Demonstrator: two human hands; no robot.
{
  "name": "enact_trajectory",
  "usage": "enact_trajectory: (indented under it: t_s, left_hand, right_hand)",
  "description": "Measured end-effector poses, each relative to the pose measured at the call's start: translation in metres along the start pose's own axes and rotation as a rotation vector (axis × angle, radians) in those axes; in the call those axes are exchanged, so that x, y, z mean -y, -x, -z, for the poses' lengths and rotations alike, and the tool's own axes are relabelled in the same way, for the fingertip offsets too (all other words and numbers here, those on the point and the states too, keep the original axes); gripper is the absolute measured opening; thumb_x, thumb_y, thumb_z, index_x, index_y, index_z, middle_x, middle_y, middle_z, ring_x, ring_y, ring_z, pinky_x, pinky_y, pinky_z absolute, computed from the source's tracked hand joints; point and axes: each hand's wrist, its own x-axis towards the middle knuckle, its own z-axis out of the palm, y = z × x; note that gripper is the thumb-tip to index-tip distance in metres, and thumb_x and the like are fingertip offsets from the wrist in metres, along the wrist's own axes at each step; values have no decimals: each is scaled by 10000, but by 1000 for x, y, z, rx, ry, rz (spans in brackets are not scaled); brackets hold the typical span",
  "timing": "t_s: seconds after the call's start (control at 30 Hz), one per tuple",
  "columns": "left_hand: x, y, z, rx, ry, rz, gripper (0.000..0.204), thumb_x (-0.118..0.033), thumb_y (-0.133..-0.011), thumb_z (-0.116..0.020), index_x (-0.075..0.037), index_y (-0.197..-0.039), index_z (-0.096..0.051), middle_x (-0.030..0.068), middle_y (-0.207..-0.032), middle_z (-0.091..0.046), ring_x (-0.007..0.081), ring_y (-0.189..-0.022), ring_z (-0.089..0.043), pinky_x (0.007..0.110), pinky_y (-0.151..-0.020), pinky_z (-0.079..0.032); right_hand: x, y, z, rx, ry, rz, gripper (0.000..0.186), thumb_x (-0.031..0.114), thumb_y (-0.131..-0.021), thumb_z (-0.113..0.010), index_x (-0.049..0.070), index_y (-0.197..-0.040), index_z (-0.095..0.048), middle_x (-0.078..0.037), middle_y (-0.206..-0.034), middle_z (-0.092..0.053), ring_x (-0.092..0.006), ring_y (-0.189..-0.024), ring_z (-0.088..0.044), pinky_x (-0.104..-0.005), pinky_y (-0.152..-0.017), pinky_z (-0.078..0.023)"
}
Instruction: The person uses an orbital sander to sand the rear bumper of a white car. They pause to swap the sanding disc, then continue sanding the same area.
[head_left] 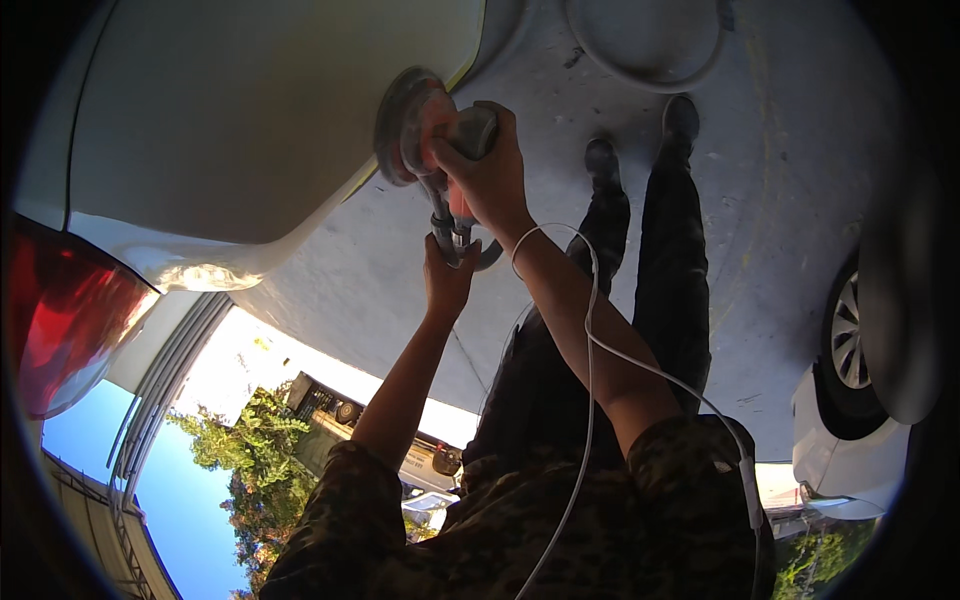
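My right hand [490,175] is wrapped round the head of a red and grey orbital sander [432,112]. The sander's round dark pad [393,125] is tilted on edge and appears to lie against the lower edge of a pale car body panel [250,120]. Closer to me, my left hand [450,272] is closed round the rear end of the sander, where a metal fitting and a dark grey hose [438,200] meet its handle. Part of the left hand's grip is hidden behind the tool.
A red tail light [75,320] sits at the left on the same car. On the concrete floor [780,150] a hose loop [640,85] lies beyond my shoes. A white car's wheel [850,330] stands at right. A thin white cable [590,350] hangs across my right arm.
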Motion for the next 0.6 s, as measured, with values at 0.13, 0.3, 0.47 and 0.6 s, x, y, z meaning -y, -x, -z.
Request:
enact_trajectory:
  t_s: [0.13,0.3,0.47,0.6]
  left_hand:
    - [-9,-28,-30,-6,-128,-5,628,-367,-883,-841,26,-1285,-559,205,-1023,-737,372,-949,-717,489,-875,-542]
    - [-24,-35,-39,97,-234,-88,624,-375,-912,-816,11,-1324,-551,223,-1108,-736,403,-1006,-729,512,-888,-551]
    - [-66,-25,-7,441,-361,-232,709,-428,-945,-785,2,-1442,-520,221,-1230,-725,398,-1136,-707,479,-987,-544]
    - [-130,-52,54,499,-1164,-878,734,-491,-992,-711,-28,-1528,-517,161,-1462,-623,314,-1419,-548,517,-1208,-387]
  right_hand:
    - [-51,-79,24,-160,23,64,643,324,-848,-888,-17,-1281,-556,-130,-1120,-683,-199,-979,-696,-356,-868,-578]
    - [-90,-120,60,-293,16,-95,558,274,-797,-938,16,-1200,-651,-81,-1053,-700,-188,-893,-701,-359,-790,-587]
    - [-59,-73,108,-263,-366,-38,624,314,-801,-955,15,-1233,-620,-95,-1104,-679,-207,-965,-699,-371,-843,-591]
    - [-31,-49,123,-279,-393,86,668,257,-804,-966,3,-1290,-584,-99,-1172,-668,-190,-1026,-683,-354,-899,-581]
